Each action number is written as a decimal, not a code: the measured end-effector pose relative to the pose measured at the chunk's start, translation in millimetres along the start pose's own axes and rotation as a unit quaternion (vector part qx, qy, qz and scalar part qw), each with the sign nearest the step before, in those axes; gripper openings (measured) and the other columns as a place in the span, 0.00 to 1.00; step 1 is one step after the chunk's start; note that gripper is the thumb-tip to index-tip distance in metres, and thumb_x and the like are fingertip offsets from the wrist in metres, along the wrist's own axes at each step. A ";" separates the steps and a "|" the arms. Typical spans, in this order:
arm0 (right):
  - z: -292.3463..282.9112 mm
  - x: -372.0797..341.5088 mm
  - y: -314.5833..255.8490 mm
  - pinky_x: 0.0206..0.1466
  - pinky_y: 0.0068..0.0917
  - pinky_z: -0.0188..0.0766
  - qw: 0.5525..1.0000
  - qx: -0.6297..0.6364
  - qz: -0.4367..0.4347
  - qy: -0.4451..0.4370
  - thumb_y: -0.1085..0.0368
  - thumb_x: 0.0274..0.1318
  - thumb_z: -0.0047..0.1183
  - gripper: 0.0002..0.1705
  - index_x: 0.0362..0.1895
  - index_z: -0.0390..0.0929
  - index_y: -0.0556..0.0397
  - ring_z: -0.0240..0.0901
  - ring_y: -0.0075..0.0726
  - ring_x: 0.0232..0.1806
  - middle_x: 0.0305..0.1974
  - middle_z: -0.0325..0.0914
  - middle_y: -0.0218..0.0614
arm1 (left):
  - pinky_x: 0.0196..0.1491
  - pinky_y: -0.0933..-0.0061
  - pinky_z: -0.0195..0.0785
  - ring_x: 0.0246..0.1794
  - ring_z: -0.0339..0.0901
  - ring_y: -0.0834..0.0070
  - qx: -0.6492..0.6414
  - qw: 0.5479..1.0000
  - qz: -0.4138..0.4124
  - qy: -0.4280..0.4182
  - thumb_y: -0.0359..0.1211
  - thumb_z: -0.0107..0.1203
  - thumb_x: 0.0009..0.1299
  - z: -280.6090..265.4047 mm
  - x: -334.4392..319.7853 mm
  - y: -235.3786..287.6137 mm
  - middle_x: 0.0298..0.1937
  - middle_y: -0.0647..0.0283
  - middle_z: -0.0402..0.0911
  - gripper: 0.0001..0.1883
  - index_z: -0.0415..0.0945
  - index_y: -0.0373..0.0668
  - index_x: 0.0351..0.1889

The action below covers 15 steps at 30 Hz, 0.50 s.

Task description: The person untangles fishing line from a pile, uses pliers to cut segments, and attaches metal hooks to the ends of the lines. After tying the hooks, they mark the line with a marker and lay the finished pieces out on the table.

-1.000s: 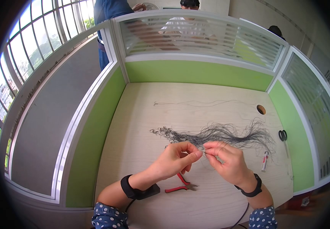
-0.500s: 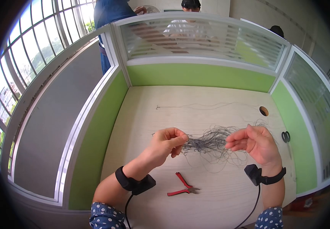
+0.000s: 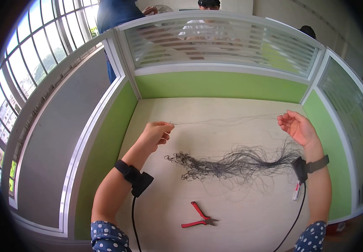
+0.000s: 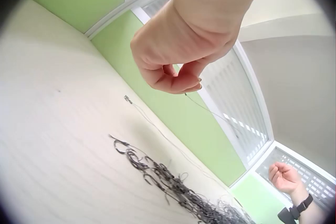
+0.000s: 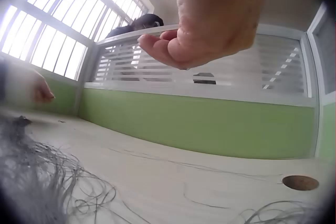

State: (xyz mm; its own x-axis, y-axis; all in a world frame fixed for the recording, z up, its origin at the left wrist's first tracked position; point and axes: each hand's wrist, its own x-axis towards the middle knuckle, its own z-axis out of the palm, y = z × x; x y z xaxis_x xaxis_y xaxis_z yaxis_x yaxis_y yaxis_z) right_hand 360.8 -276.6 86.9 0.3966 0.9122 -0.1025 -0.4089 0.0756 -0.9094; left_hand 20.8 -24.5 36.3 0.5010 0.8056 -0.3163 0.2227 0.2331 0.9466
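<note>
One thin, thread-like grey line (image 4: pixel 210 111) stretches in the air between the two hands, beyond the tangled bundle of dark hooks and fine lines (image 3: pixel 219 166), on the side of the green partition panel (image 3: pixel 219 86). The left hand (image 3: pixel 159 134) pinches its near end narrowly between thumb and fingertips; whatever is tied there is hidden by the fingers. The right hand (image 3: pixel 299 126) has its fingers curled in and seems to pinch the far end, though its thumb pad cannot be seen.

Light, even tension looks right for so fine a strand: enough to hold it straight, not so much that it slips from the fingertips or picks up a kink. Both hands would do best at matching height, moving together, since slack in the middle could sag onto the bundle and snag its loops. A pinch right at the end, clear of any sharp point, should be steadier and safer than a full grasp.

Also beyond the bundle, on the pale wooden tabletop (image 3: pixel 160 210), a small metal hook (image 4: pixel 127 99) lies with its own thin strand; crossing the two would invite a tangle. On the bundle's near side rest the red-handled pliers (image 3: pixel 206 220) and, by its loose-line end, a white-and-red tube (image 3: pixel 296 192).
</note>
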 end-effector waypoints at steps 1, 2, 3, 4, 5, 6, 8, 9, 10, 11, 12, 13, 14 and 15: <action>-2.9 4.8 -1.5 0.42 0.25 0.73 0.999 -0.045 -0.008 0.029 0.63 0.58 0.45 0.12 0.29 0.73 0.59 0.74 0.35 0.38 0.36 0.76 0.45 | 0.21 0.83 0.59 0.18 0.66 0.85 0.008 1.000 -0.005 0.011 0.32 0.56 0.61 -1.6 8.4 -5.0 0.22 0.71 0.68 0.06 0.72 0.40 0.28; -6.8 9.6 -2.7 0.42 0.26 0.73 0.994 -0.090 -0.016 0.057 0.63 0.58 0.45 0.12 0.30 0.73 0.59 0.74 0.35 0.37 0.36 0.76 0.44 | 0.21 0.82 0.60 0.18 0.67 0.84 0.016 1.000 -0.011 0.023 0.32 0.56 0.60 -2.9 15.6 -9.2 0.23 0.70 0.69 0.07 0.73 0.39 0.29; -14.3 15.0 -3.5 0.42 0.26 0.73 0.994 -0.089 -0.015 0.056 0.63 0.58 0.45 0.12 0.30 0.73 0.59 0.74 0.35 0.37 0.36 0.76 0.44 | 0.21 0.82 0.60 0.18 0.67 0.84 0.017 0.999 -0.012 0.025 0.32 0.56 0.60 -3.6 20.8 -12.3 0.23 0.70 0.69 0.07 0.73 0.39 0.29; -25.3 21.4 -3.8 0.41 0.26 0.73 0.992 -0.095 -0.018 0.087 0.62 0.57 0.46 0.12 0.31 0.73 0.59 0.74 0.35 0.37 0.35 0.76 0.43 | 0.20 0.82 0.58 0.17 0.66 0.84 0.031 0.998 -0.023 0.046 0.32 0.56 0.60 -4.3 25.4 -15.2 0.22 0.70 0.69 0.06 0.74 0.39 0.30; -36.9 27.4 -4.0 0.41 0.27 0.73 0.988 -0.100 -0.021 0.119 0.61 0.57 0.46 0.13 0.31 0.73 0.59 0.74 0.35 0.36 0.35 0.76 0.43 | 0.20 0.82 0.57 0.16 0.65 0.84 0.044 0.996 -0.035 0.068 0.31 0.56 0.60 -5.0 30.2 -18.4 0.20 0.70 0.69 0.06 0.74 0.39 0.31; -50.0 32.6 -4.1 0.41 0.27 0.73 0.988 -0.100 -0.019 0.117 0.61 0.57 0.46 0.13 0.31 0.73 0.59 0.74 0.35 0.36 0.35 0.76 0.43 | 0.20 0.82 0.57 0.16 0.65 0.84 0.045 0.996 -0.036 0.070 0.31 0.56 0.60 -7.0 36.1 -23.5 0.20 0.70 0.69 0.06 0.74 0.39 0.31; -73.5 42.3 -4.7 0.38 0.27 0.72 0.982 -0.098 0.010 0.164 0.58 0.57 0.46 0.14 0.33 0.73 0.58 0.74 0.34 0.34 0.33 0.76 0.41 | 0.16 0.80 0.56 0.13 0.64 0.82 0.068 0.996 -0.015 0.060 0.32 0.57 0.59 -12.4 45.7 -31.9 0.16 0.68 0.69 0.08 0.75 0.37 0.32; -79.5 45.5 -4.7 0.38 0.27 0.72 0.982 -0.098 0.012 0.162 0.58 0.57 0.46 0.14 0.33 0.73 0.58 0.74 0.34 0.34 0.33 0.76 0.41 | 0.16 0.80 0.56 0.13 0.64 0.82 0.068 0.996 -0.016 0.061 0.32 0.57 0.59 -12.4 47.0 -31.3 0.16 0.68 0.69 0.08 0.75 0.37 0.32; -84.5 47.7 -4.9 0.36 0.26 0.72 0.976 -0.131 0.019 0.174 0.58 0.57 0.46 0.14 0.33 0.73 0.58 0.73 0.33 0.33 0.33 0.76 0.40 | 0.15 0.79 0.55 0.12 0.64 0.82 0.073 0.995 -0.013 0.066 0.32 0.57 0.59 -11.9 47.9 -30.6 0.15 0.68 0.69 0.08 0.75 0.36 0.32; -88.8 49.6 -4.3 0.35 0.25 0.71 0.969 -0.163 0.026 0.186 0.57 0.57 0.46 0.14 0.33 0.73 0.57 0.73 0.33 0.32 0.32 0.76 0.40 | 0.14 0.79 0.54 0.11 0.64 0.81 0.079 0.994 -0.011 0.071 0.32 0.57 0.59 -10.8 48.1 -30.5 0.13 0.67 0.68 0.09 0.76 0.35 0.32; -92.1 51.6 -3.5 0.35 0.25 0.71 0.968 -0.164 0.029 0.186 0.57 0.57 0.46 0.14 0.33 0.73 0.57 0.73 0.33 0.32 0.32 0.76 0.40 | 0.14 0.79 0.54 0.11 0.64 0.81 0.078 0.994 -0.014 0.071 0.32 0.57 0.59 -9.8 47.4 -29.1 0.13 0.67 0.68 0.09 0.76 0.35 0.32; -94.7 53.3 -2.7 0.34 0.25 0.71 0.961 -0.193 0.045 0.191 0.57 0.57 0.46 0.15 0.33 0.73 0.57 0.73 0.32 0.31 0.32 0.76 0.39 | 0.14 0.79 0.54 0.11 0.64 0.81 0.091 0.993 -0.018 0.071 0.32 0.57 0.59 -9.1 46.0 -26.1 0.14 0.67 0.69 0.09 0.76 0.35 0.31; -97.6 54.7 -0.9 0.33 0.25 0.71 0.953 -0.222 0.059 0.196 0.56 0.57 0.46 0.15 0.33 0.73 0.57 0.73 0.31 0.30 0.31 0.76 0.39 | 0.14 0.79 0.55 0.12 0.64 0.81 0.105 0.992 -0.019 0.072 0.32 0.58 0.59 -8.2 46.3 -24.8 0.14 0.67 0.69 0.09 0.76 0.35 0.30; -101.0 56.3 1.8 0.33 0.25 0.71 0.953 -0.222 0.061 0.196 0.56 0.57 0.46 0.15 0.33 0.73 0.57 0.73 0.31 0.30 0.31 0.76 0.39 | 0.14 0.79 0.55 0.12 0.64 0.81 0.105 0.992 -0.021 0.072 0.32 0.58 0.59 -7.3 47.6 -25.5 0.14 0.67 0.69 0.09 0.76 0.35 0.30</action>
State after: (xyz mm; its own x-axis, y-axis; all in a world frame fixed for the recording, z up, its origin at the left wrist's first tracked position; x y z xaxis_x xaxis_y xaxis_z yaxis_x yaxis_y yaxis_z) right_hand 465.4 -265.8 38.8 0.6812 0.6758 -0.2815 -0.1180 -0.2781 -0.9533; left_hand 32.9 11.9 -2.4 0.3672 0.8702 -0.3284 0.4171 0.1615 0.8944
